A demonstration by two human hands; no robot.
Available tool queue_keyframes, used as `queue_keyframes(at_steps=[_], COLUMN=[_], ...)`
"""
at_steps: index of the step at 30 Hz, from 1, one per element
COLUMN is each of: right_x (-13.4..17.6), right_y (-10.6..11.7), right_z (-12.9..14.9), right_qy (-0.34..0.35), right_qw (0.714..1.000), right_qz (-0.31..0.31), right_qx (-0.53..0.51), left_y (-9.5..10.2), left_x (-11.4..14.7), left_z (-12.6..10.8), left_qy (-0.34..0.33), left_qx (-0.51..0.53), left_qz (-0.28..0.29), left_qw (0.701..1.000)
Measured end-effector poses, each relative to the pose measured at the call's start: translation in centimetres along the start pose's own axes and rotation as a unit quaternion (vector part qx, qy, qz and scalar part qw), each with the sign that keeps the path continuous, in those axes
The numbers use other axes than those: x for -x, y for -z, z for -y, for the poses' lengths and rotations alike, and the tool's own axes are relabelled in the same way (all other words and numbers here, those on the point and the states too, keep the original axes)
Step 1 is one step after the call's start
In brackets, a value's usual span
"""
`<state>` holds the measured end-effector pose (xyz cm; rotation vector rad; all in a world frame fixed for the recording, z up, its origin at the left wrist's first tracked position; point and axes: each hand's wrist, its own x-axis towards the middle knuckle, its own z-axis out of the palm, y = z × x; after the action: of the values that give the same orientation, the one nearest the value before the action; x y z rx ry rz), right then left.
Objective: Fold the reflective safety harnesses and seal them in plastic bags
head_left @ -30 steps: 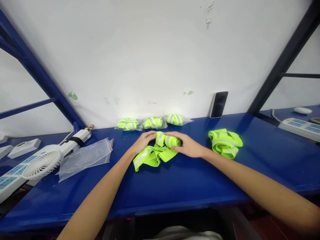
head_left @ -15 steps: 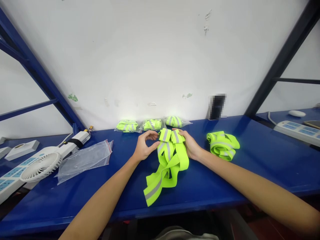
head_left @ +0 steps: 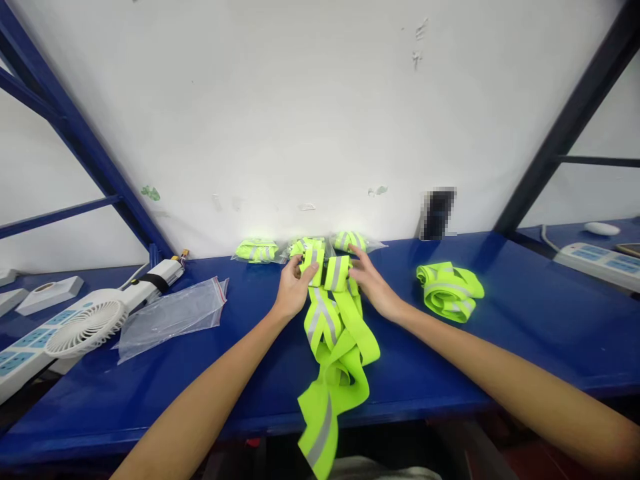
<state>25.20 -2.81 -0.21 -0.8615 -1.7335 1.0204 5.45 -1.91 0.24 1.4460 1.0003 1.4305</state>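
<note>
A neon-yellow reflective strap (head_left: 353,347) with grey stripes hangs in loose loops from my left hand (head_left: 291,288). That hand pinches its folded top on the left, thumb in front. Part of a dark buckle shows between two folded sections at the top. My right hand (head_left: 376,285) is beside the right fold, its fingers spread; the thumb is close to the strap, and contact is hard to make out. The strap's lower end drops past the table's front edge. To the right lies another coiled reflective strap (head_left: 450,291), touched by neither hand.
Along the wall sit bagged yellow straps (head_left: 257,251). Clear zip bags (head_left: 173,319) lie on the blue table (head_left: 240,387) at left, near a white fan (head_left: 87,328) and a power strip (head_left: 30,353). A pixelated dark object (head_left: 437,213) leans on the wall.
The strap's folded top has lifted and shifted left with my left hand. My right fingers have spread away from the fold they held. The strap's tail now hangs lower, over the table edge.
</note>
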Motion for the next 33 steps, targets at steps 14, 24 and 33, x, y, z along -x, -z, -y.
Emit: queue_keyframes(at_steps=[14, 24, 33], right_x=[0.6, -0.3, 0.0], right_y=[1.1, 0.4, 0.4], right_z=[0.9, 0.8, -0.2], right_qy=[0.23, -0.052, -0.101], right_qw=[0.912, 0.981, 0.987], right_qz=[-0.006, -0.158, -0.057], right_qx=[0.34, -0.099, -0.109], left_y=[-0.3, 0.3, 0.1], left_x=[-0.4, 1.0, 0.9], left_z=[1.0, 0.3, -0.9], left_qy=[0.15, -0.122, -0.198], left_qx=[0.073, -0.139, -0.274], left_qz=[0.016, 0.149, 0.058], left_qw=[0.986, 0.972, 0.939])
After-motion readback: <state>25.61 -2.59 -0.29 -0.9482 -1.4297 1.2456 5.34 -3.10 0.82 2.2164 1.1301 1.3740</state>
